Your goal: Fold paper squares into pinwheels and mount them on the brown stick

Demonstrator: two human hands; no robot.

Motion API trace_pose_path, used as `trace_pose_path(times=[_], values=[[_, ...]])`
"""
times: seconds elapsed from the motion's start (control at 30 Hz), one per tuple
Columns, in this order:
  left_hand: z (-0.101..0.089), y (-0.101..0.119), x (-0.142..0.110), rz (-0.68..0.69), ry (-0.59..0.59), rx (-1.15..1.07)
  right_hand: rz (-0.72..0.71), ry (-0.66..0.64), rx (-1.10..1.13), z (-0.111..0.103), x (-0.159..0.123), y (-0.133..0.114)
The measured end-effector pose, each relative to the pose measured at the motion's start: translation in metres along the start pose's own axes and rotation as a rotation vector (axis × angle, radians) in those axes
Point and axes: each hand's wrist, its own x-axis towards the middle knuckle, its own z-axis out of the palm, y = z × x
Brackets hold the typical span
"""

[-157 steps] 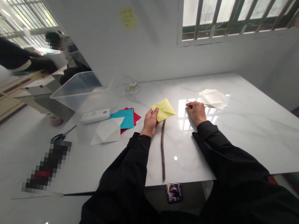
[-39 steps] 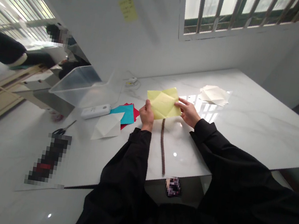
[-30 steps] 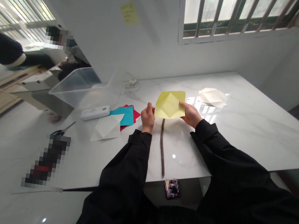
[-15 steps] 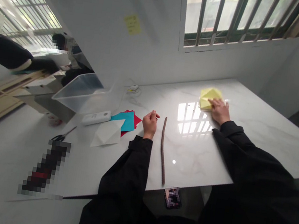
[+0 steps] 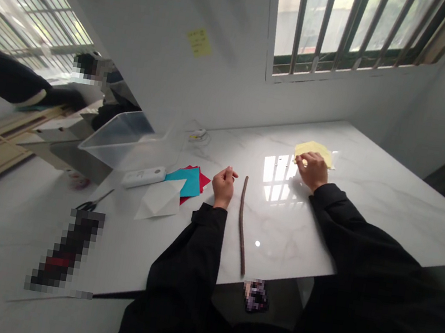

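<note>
Yellow paper (image 5: 313, 147) lies beyond the right grip (image 5: 312, 171).

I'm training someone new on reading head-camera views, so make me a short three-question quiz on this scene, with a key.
1. Multiple choice: which thing lies just to the right of the left hand?
A) scissors
B) brown stick
C) clear plastic bin

2. True or false: the right hand is nearer the yellow paper than the left hand is.

3. Fill in: the handwritten note is stuck to the ____.

Key: 1. B; 2. true; 3. wall.
</note>
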Motion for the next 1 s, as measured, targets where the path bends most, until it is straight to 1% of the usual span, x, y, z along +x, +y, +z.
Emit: trace_pose_path(times=[0.07, 0.17, 0.2, 0.27, 0.33, 0.47, 0.57, 0.67, 0.73, 0.8, 0.87, 0.97, 1.0], values=[[-0.001, 0.003, -0.001, 0.011, 0.001, 0.019, -0.001, -0.039, 0.087, 0.008, -0.013, -0.041], [-0.003, 0.004, -0.002, 0.034, 0.022, 0.058, 0.054, -0.131, 0.252, 0.023, -0.036, -0.097], [-0.003, 0.004, -0.002, 0.048, 0.029, 0.069, 0.07, -0.169, 0.31, 0.027, -0.042, -0.11], [-0.004, 0.004, -0.002, 0.082, 0.035, 0.085, 0.101, -0.215, 0.382, 0.032, -0.048, -0.124], [-0.004, 0.004, -0.005, 0.107, 0.02, 0.107, 0.148, -0.228, 0.433, 0.034, -0.049, -0.125], [-0.005, 0.008, -0.015, 0.141, -0.042, 0.233, 0.236, -0.182, 0.511, 0.033, -0.043, -0.114], [-0.014, 0.015, -0.024, 0.21, -0.089, 0.37, 0.252, -0.167, 0.532, 0.032, -0.042, -0.11], [-0.039, 0.023, -0.028, 0.299, -0.082, 0.58, 0.261, -0.167, 0.556, 0.032, -0.042, -0.11], [-0.064, 0.026, -0.027, 0.316, -0.022, 0.751, 0.257, -0.175, 0.564, 0.032, -0.042, -0.11], [-0.09, 0.027, -0.026, 0.279, 0.029, 0.906, 0.241, -0.185, 0.553, 0.031, -0.042, -0.111], [-0.114, 0.026, -0.027, 0.197, 0.09, 1.037, 0.214, -0.197, 0.53, 0.031, -0.042, -0.111], [-0.139, 0.022, -0.029, 0.111, 0.072, 1.122, 0.19, -0.211, 0.513, 0.031, -0.042, -0.112], [-0.144, 0.021, -0.03, 0.087, 0.037, 1.126, 0.189, -0.212, 0.516, 0.031, -0.042, -0.112]])
